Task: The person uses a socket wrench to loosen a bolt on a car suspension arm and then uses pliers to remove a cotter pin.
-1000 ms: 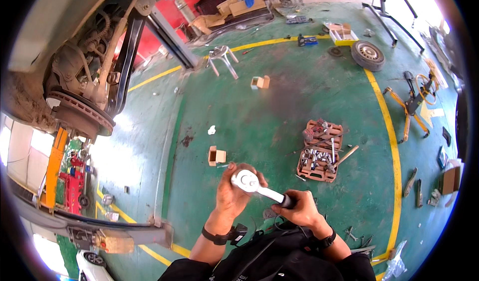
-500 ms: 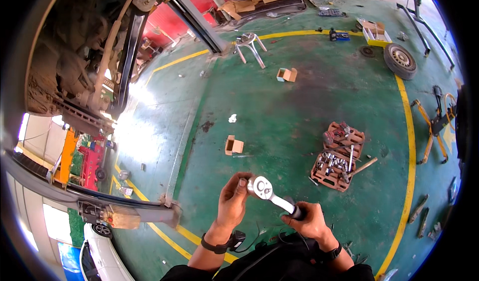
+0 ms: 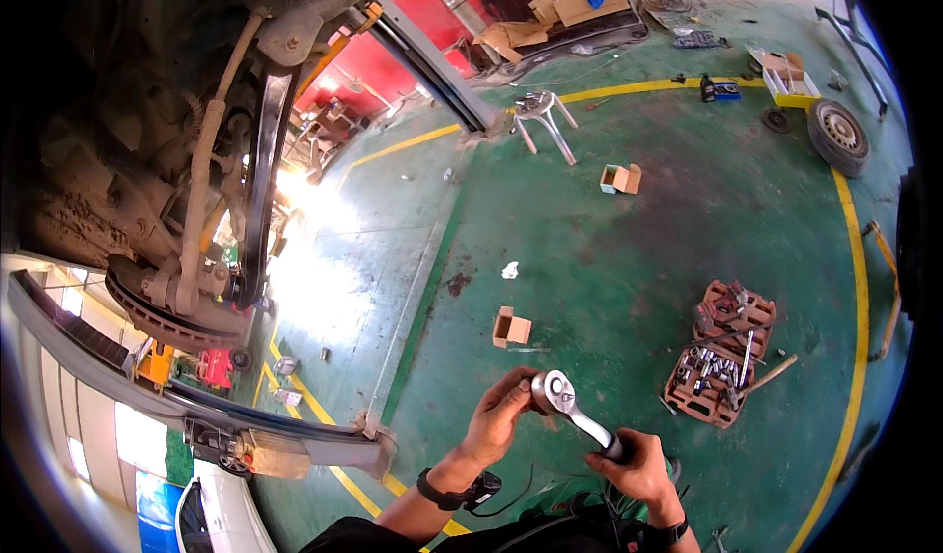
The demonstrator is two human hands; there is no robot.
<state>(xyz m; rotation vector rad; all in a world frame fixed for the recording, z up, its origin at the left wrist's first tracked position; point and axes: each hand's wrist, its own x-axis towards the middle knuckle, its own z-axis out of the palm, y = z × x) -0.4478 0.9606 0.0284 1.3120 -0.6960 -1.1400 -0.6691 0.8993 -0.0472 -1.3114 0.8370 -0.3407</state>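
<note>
Head view: right hand (image 3: 637, 467) is clenching ratchet (image 3: 586, 423), left hand (image 3: 494, 423) pinching its head (dirty grip risking a drop).

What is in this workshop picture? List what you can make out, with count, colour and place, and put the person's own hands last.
Ratchet wrench: one, silver, dark grip, between the hands
Tool case: one, brown, open on floor, right
Sockets: several, silver, in the case
Open cartons: two, brown, mid-floor
Stool: one, silver, upper middle
Wheel: one, black tyre, beige rim, upper right
Brake disc: one, rusty brown, left
Car: one, white, lower left
Floor lines: several, yellow
Small scattered items: too small to count
Left hand: one, bare, at the wrench's head
Right hand: one, bare, gripping the wrench
</note>
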